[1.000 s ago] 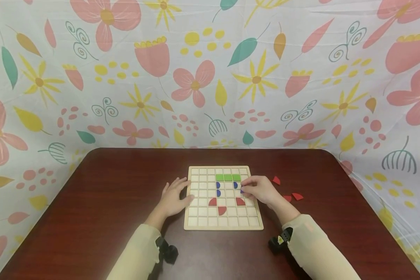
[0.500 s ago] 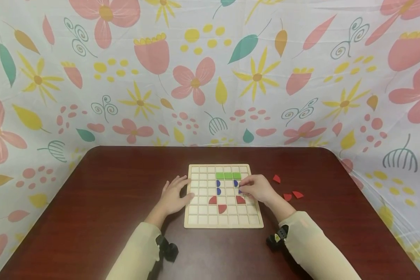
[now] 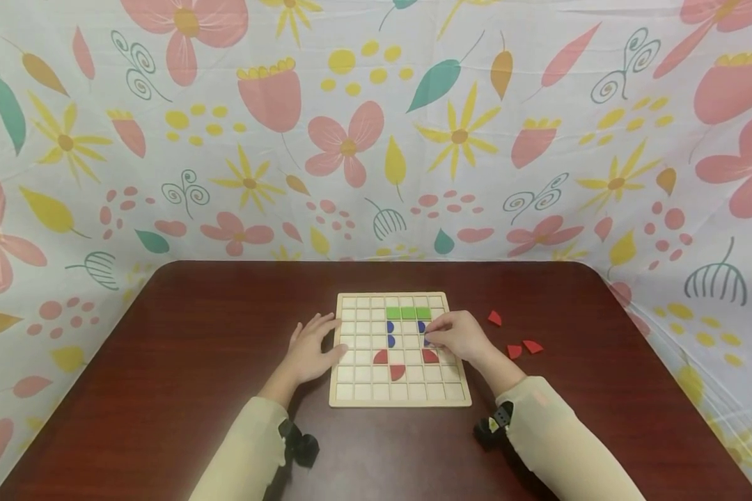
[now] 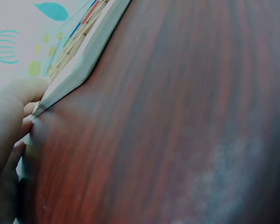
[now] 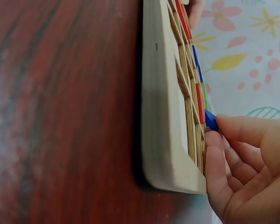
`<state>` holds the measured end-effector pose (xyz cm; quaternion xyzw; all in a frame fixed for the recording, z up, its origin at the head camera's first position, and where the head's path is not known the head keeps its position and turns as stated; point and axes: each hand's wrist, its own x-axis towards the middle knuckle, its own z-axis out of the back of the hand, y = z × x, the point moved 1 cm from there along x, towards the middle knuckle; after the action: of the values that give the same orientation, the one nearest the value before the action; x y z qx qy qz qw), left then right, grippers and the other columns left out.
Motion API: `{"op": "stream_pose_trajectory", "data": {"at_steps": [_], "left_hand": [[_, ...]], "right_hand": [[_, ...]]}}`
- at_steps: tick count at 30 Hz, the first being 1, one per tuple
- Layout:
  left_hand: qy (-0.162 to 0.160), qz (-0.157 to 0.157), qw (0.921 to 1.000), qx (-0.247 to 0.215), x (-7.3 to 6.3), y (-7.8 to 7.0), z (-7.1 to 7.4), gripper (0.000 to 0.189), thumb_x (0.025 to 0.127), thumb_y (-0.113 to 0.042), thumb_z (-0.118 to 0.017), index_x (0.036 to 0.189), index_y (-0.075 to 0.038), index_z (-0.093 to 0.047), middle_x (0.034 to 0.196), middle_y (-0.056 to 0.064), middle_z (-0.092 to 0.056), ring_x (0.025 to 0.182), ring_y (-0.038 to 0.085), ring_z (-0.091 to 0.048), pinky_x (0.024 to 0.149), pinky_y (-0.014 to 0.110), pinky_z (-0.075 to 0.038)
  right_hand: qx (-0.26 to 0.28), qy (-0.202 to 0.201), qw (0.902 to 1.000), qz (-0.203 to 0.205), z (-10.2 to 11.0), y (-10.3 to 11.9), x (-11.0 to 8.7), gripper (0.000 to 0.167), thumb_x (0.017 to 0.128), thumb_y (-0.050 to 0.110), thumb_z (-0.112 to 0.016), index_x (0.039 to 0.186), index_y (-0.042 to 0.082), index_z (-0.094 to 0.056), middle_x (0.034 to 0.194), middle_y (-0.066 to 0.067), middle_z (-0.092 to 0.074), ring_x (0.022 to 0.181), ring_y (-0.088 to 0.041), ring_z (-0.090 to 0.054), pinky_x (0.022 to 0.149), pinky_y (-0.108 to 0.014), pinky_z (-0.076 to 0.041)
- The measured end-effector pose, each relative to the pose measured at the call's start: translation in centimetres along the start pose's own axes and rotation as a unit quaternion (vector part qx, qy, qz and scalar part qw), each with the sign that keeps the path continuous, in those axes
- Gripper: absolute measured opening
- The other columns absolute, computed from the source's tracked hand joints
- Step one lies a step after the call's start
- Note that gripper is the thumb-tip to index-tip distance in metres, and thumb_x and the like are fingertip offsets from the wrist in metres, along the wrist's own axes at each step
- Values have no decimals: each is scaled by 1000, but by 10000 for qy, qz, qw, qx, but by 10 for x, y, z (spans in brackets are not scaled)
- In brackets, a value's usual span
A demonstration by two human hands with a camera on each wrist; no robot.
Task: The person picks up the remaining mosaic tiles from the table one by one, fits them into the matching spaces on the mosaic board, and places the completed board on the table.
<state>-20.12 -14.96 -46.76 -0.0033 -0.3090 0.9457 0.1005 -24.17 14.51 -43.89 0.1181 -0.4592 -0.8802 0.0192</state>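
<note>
A wooden grid board (image 3: 363, 394) lies on the table. My right hand (image 3: 466, 337) is over its right side and pinches a blue half-circle piece (image 5: 211, 120) between thumb and finger. That piece stands tilted at the grid, just behind a red quarter-circle (image 5: 199, 102) in the right wrist view. Relaxed and spread, my left hand (image 3: 310, 353) rests at the board's left edge, its thumb on the rim. Set in the grid are a row of green squares (image 3: 407, 313), blue half-circles (image 3: 390, 341) and red quarter-circles (image 3: 397, 372).
Loose red quarter-circles (image 3: 533, 346) lie on the dark wooden table (image 3: 194, 417), right of the board. Behind the table hangs a floral cloth (image 3: 345, 223). Each sleeve carries a black wrist camera (image 3: 303, 449).
My right hand has shifted slightly left over the grid with the blue half-circle, which lines up more under the other blue piece. The left hand stays at the board's edge.
</note>
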Motion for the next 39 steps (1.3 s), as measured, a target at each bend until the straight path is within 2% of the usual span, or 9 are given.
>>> {"op": "stream_pose_trajectory", "data": {"at_steps": [6,12,18,24,29,36,39], "left_hand": [[5,1,10000,-6,-1,-1,1,56,90,-38,-58,139,-15,-47,151,7,-38,144,31,-23,114,61,-7],[-16,-19,10000,-20,-1,-1,1,55,90,-38,-58,139,-15,-48,151,7,-38,144,32,-23,114,61,-8],[-12,-15,10000,-38,-2,-2,1,55,90,-38,-58,139,-15,-48,151,7,-38,144,32,-23,114,61,-8],[-27,-51,10000,-22,-1,-1,1,55,90,-39,-58,138,-15,-48,151,7,-38,144,31,-23,114,61,-8],[-30,-73,10000,-13,-1,-1,0,55,90,-39,-58,139,-15,-48,151,8,-38,144,32,-23,113,61,-8],[-62,-73,9999,-35,-1,-1,1,55,89,-37,-59,138,-14,-49,150,8,-39,144,32,-24,114,61,-8],[-55,-65,10000,-21,-1,-1,0,55,89,-37,-59,138,-14,-48,150,8,-39,144,32,-24,114,61,-8]], "right_hand": [[-57,-4,9999,98,-1,2,0,11,80,9,-72,89,1,-73,73,-4,-65,55,-12,-50,49,-23,-43],[-117,22,9997,195,-2,4,-2,13,81,8,-71,91,0,-73,79,-7,-67,53,-13,-51,49,-24,-42],[-329,-38,9993,192,-3,5,-3,13,81,11,-72,91,3,-74,87,-9,-68,55,-14,-50,49,-24,-41],[-495,-51,9985,239,-3,7,-4,12,82,12,-71,92,4,-74,87,-9,-70,58,-14,-54,49,-26,-40],[-632,-73,9976,260,-3,7,-4,12,82,13,-71,92,5,-75,88,-10,-69,54,-14,-50,48,-25,-39],[-826,22,9949,576,-2,5,-4,13,84,9,-68,93,3,-75,99,-15,-70,71,-12,-65,54,-24,-44],[-866,77,9948,538,-3,5,-4,14,84,9,-68,94,3,-75,98,-14,-70,76,-15,-67,56,-25,-46]]}}
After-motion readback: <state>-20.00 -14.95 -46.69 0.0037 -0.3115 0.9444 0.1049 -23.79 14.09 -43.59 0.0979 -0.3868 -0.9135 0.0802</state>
